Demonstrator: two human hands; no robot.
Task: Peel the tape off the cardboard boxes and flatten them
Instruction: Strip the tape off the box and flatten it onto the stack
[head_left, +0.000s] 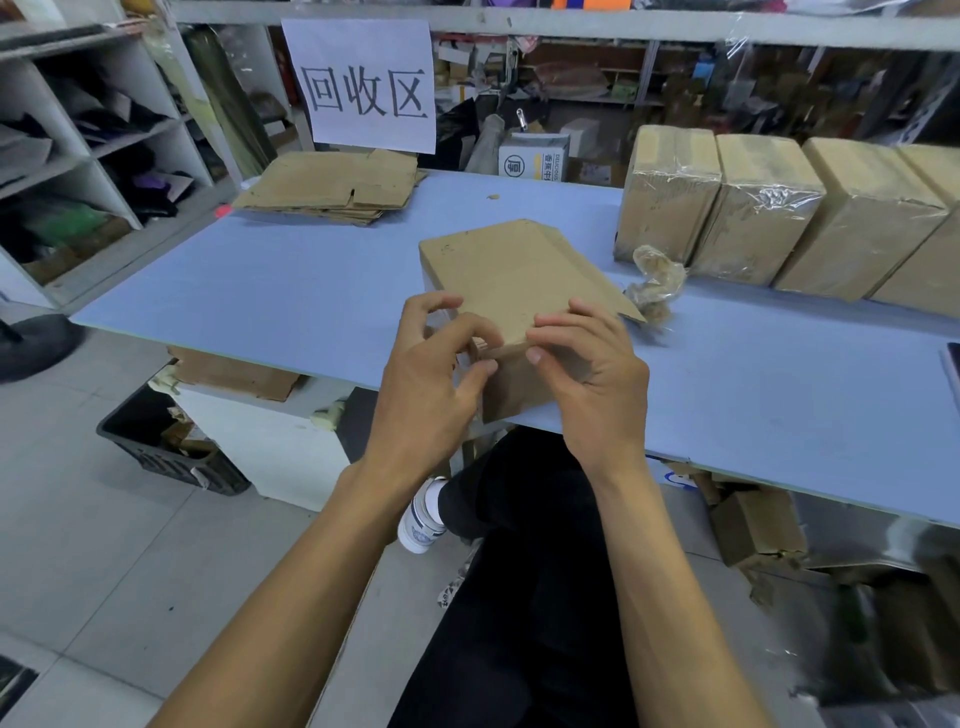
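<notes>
A brown cardboard box (511, 275) lies on its side at the near edge of the blue table (291, 291), one flap sticking out to the right. My left hand (431, 379) is at the box's near left corner with curled fingers, thumb and forefinger pinching at a clear strip of tape there. Over the near top edge, my right hand (587, 374) grips the box, thumb on its front face. A wad of peeled clear tape (655, 283) lies just right of the box.
A stack of flattened cardboard (332, 187) lies at the table's far left under a paper sign (363, 85). Several taped boxes (769, 218) stand in a row at the far right. A black crate (166, 441) sits on the floor at left, more boxes under the table.
</notes>
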